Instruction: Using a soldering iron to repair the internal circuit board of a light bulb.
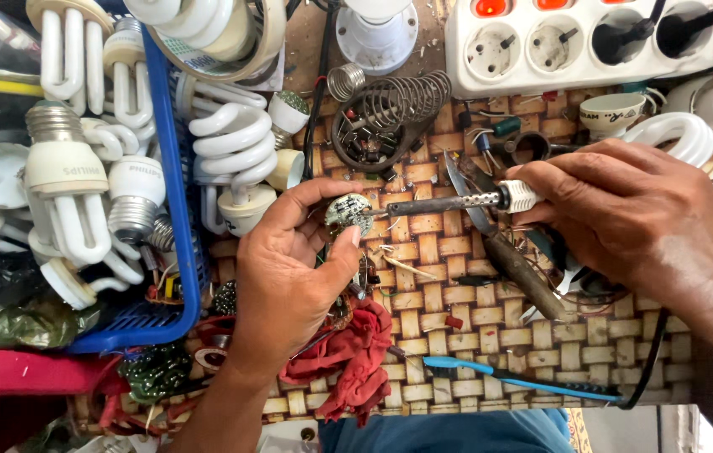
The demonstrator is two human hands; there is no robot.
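My left hand (289, 268) pinches a small round circuit board (348, 210) between thumb and fingers, holding it above a woven mat. In my right hand (625, 218) is a soldering iron (457, 202) with a white collar. Its metal tip points left and touches the edge of the board. The iron's dark cable runs down past my right wrist.
A blue basket (173, 184) of white spiral lamps (235, 151) sits on the left. A coiled wire iron stand (398, 105) and a white power strip (591, 38) lie at the back. A red rag (356, 352), a blue toothbrush (507, 377) and a knife (499, 243) rest on the woven mat (457, 327).
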